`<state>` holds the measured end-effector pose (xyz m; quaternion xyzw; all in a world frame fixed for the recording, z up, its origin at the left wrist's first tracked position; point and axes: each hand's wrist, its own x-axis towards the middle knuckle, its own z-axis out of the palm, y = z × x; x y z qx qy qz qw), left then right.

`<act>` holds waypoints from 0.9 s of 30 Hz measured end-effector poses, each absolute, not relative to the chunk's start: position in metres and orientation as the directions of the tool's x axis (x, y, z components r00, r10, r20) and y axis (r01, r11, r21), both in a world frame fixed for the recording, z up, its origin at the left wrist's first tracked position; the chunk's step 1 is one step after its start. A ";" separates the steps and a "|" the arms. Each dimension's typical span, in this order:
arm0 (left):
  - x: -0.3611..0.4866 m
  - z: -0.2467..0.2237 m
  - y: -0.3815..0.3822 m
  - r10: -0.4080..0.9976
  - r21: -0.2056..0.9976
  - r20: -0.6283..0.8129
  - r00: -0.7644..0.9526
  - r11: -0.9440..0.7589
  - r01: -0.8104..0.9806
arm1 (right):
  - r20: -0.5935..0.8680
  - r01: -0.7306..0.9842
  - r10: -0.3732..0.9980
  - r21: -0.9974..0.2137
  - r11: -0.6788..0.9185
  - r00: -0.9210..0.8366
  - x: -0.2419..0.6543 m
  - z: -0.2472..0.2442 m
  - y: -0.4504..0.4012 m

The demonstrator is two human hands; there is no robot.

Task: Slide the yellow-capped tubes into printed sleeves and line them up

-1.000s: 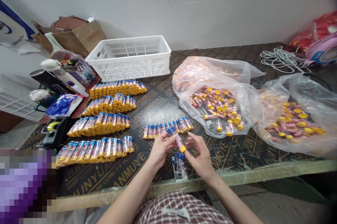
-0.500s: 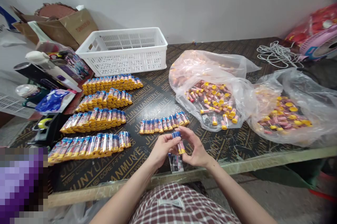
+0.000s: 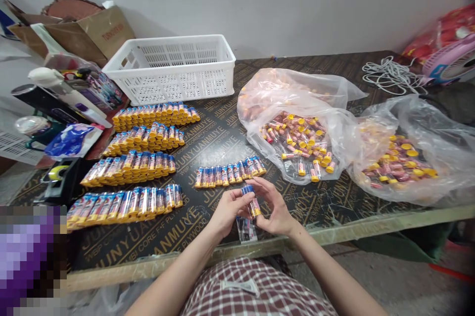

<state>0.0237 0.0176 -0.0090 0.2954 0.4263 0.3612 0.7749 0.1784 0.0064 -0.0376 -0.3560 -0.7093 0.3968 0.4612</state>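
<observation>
A small clear tube [image 3: 254,206] with a blue cap and a yellow base is held between my two hands near the table's front edge. The thumb and fingers of my left hand [image 3: 229,209] pinch its left side, close to the cap. Curled around its right side, my right hand [image 3: 273,206] has its thumb at the yellow base. Below the hands lies a clear plastic packet [image 3: 247,231], partly covered by them. Just behind my hands stands a short row of similar capped tubes [image 3: 228,174].
Stacked rows of capped tubes [image 3: 131,166] fill the left side. Behind them stands a white basket [image 3: 178,81]. Two plastic bags [image 3: 339,130] on the right hold loose yellow-ended tubes. A tape dispenser [image 3: 59,180], coiled white cable [image 3: 393,76] and pink fan [image 3: 445,61] lie toward the edges.
The view has shifted slightly, so things at left sit a little further left. My hands keep the same hold on the tube.
</observation>
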 end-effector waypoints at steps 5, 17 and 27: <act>0.021 -0.013 0.019 0.815 0.768 -0.446 0.370 0.560 -0.310 | 0.341 0.161 0.861 -0.891 0.423 -0.377 0.181 -0.035 0.008; 0.034 -0.052 0.124 0.979 0.961 -0.193 -0.066 0.202 0.188 | 0.108 0.327 0.994 -0.941 0.092 0.033 0.218 -0.102 0.075; 0.028 -0.036 0.094 0.994 0.795 0.003 0.105 -0.066 0.603 | 0.266 0.594 0.957 -0.791 0.146 0.118 0.210 -0.084 0.063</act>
